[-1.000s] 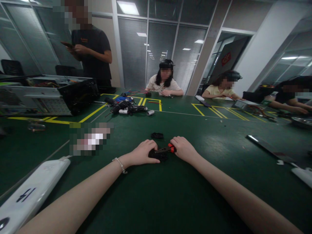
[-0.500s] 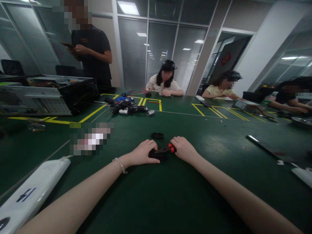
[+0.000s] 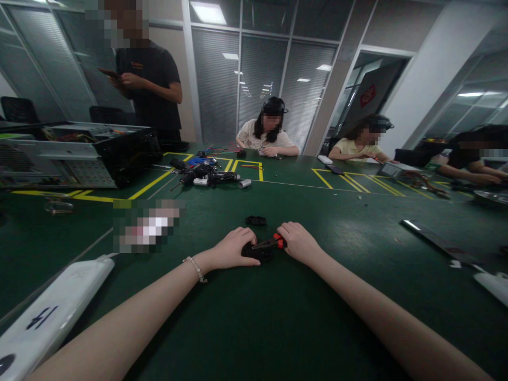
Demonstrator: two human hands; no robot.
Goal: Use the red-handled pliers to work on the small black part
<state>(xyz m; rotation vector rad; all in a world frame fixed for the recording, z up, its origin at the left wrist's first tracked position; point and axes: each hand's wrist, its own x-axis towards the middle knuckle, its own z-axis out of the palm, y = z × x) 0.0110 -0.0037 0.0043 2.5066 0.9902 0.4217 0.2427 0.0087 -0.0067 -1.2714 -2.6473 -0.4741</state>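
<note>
My left hand is closed around the left side of a small black part on the green table, its thumb along the near edge. Pliers with red handles are in my right hand, whose fingers wrap around the grips. The dark jaws of the pliers point left and lie against or over the black part; their exact contact is too dark to tell. Just beyond my hands sits a second small black piece.
A white power bank-like block marked in pen lies at left. An opened computer case stands far left. Tools and cables are heaped ahead. A dark flat bar lies right. Several people are around the table.
</note>
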